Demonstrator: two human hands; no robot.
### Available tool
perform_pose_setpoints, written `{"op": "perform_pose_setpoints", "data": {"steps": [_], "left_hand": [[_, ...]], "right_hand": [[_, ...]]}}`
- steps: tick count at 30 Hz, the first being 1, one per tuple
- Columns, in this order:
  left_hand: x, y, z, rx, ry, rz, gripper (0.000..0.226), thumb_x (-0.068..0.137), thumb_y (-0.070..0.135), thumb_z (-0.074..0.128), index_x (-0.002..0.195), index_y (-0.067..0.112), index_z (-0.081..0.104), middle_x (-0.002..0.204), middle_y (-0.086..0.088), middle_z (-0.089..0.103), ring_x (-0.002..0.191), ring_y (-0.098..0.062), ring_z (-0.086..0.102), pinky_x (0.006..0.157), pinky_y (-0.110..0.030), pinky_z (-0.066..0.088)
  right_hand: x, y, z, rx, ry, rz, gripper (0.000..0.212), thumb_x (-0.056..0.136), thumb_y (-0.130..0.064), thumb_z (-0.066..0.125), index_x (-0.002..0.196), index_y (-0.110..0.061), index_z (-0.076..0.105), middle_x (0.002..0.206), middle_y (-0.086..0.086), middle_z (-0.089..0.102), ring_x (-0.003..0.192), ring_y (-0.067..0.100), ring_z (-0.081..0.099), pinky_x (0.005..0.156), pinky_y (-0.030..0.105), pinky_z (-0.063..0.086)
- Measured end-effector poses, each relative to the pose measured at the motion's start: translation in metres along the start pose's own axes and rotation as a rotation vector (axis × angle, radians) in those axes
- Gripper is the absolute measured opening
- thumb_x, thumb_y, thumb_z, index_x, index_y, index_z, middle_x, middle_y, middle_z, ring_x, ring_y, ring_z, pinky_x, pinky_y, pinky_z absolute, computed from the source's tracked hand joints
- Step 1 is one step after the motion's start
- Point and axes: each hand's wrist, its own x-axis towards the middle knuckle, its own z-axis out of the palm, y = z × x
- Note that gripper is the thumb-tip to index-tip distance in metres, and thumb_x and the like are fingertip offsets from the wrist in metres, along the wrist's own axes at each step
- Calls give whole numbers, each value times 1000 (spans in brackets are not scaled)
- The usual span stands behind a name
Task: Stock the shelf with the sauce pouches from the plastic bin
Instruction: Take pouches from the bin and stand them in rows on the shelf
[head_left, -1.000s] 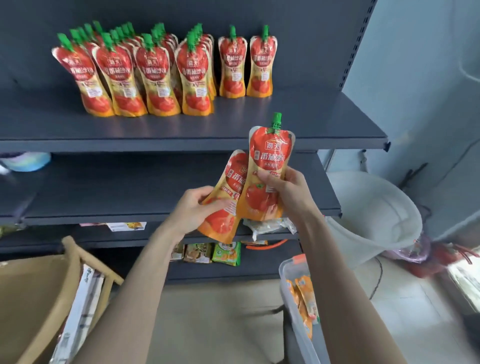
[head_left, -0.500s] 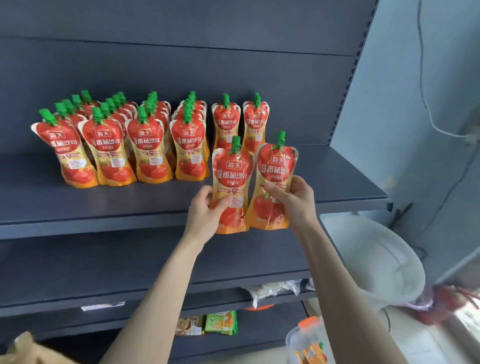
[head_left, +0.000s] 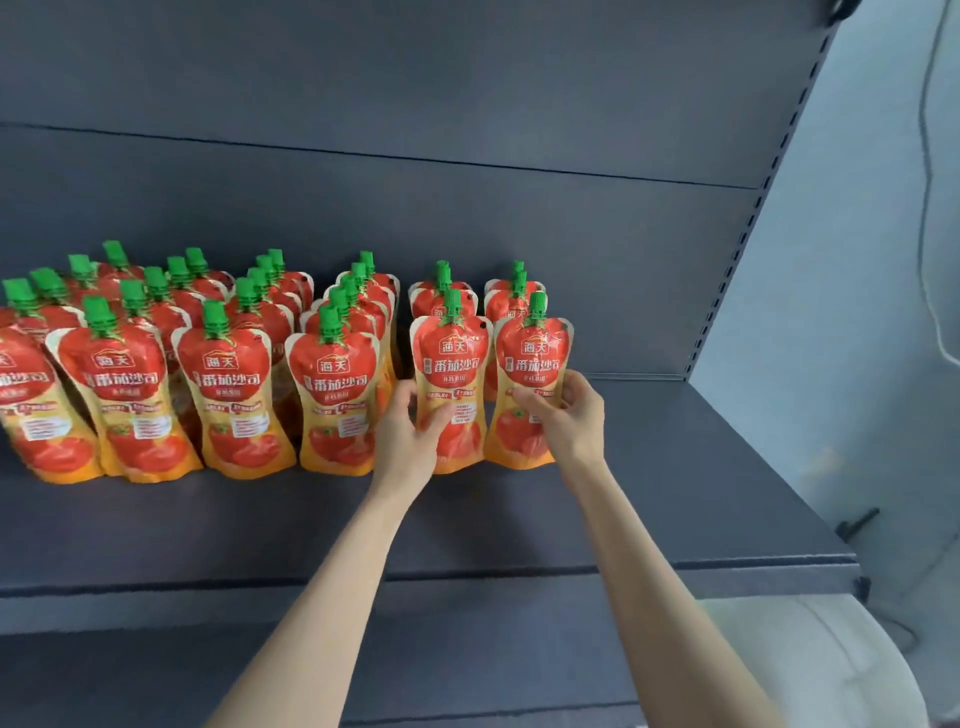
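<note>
Each of my hands holds a red-and-orange sauce pouch with a green cap, upright on the dark grey shelf (head_left: 649, 499). My left hand (head_left: 408, 441) grips the left pouch (head_left: 451, 374) at its lower left side. My right hand (head_left: 566, 421) grips the right pouch (head_left: 535, 364) at its lower right side. Both pouches stand in front of two rear pouches (head_left: 441, 291), at the right end of several rows of stocked pouches (head_left: 223, 395). The plastic bin is out of view.
Bare shelf surface lies to the right of the pouches and along the front edge. A slotted upright (head_left: 753, 208) bounds the shelf on the right. A white rounded object (head_left: 831, 665) sits below at the lower right. A lower shelf (head_left: 156, 675) shows beneath.
Both hands have carried the two pouches up from below the shelf edge and forward onto the shelf, in front of the two rear pouches. The view has tilted upward; the bin has dropped out of sight.
</note>
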Motion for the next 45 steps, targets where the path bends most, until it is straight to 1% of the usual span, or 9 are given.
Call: {"op": "perform_pose_setpoints", "data": {"steps": [3,5,10,15,20,25,30,36,45], "left_hand": [[16,-7,9,39,15,4,18,89,25,60,102,17,50,100,7,59,96,-11,57,82,-26,48],[24,-11,13,67,26,1,18,90,24,59,103,17,50,101,6,60,96,-12,57,85,-31,48],[42,-22,19,143,42,17,18,92,21,57,107,14,50,101,7,58,99,-15,56,84,-30,45],[43,-32,19,148,55,-46,37,91,25,57,124,13,45,118,1,56,112,-18,52,92,-29,41],[31,-39,32,230,153,-76,60,80,22,72,128,8,40,128,-9,53,120,-23,49,91,-27,37],[32,-44,35,263,203,-41,44,80,20,72,113,6,46,119,-11,59,112,-28,56,87,-31,43],[39,-46,34,329,167,-24,49,85,26,65,125,6,46,127,-11,56,119,-28,52,97,-37,42],[43,-52,35,535,122,-40,66,90,34,57,142,5,29,140,-16,45,129,-32,43,105,-43,37],[45,-50,40,486,135,-75,59,90,27,58,138,5,33,138,-14,47,127,-31,47,100,-42,42]], "right_hand": [[17,9,5,2,24,-12,28,74,-17,79,95,-12,61,89,4,69,83,22,68,72,36,57],[26,12,10,-2,32,-19,29,74,-18,79,94,-13,60,88,1,68,83,21,67,71,34,56],[43,20,21,-13,45,-34,29,75,-18,78,93,-13,57,86,-2,66,83,20,65,72,33,54],[42,35,24,-66,-7,-32,30,80,-15,74,101,-14,54,97,-1,64,87,14,62,73,25,49],[38,53,18,-322,-118,3,51,78,-12,73,123,-13,48,120,12,52,114,24,48,94,35,44],[33,54,17,-370,-84,14,52,80,-17,73,123,-13,44,121,6,59,109,23,58,90,36,48],[36,55,19,-420,-90,8,45,82,-19,72,118,-12,45,119,6,62,106,25,60,90,39,50],[40,60,20,-517,-69,-9,46,85,-23,68,123,-18,44,122,5,61,110,26,57,92,47,50],[41,62,21,-610,-44,-33,48,86,-26,67,128,-19,43,124,6,57,111,26,56,90,47,51]]}}
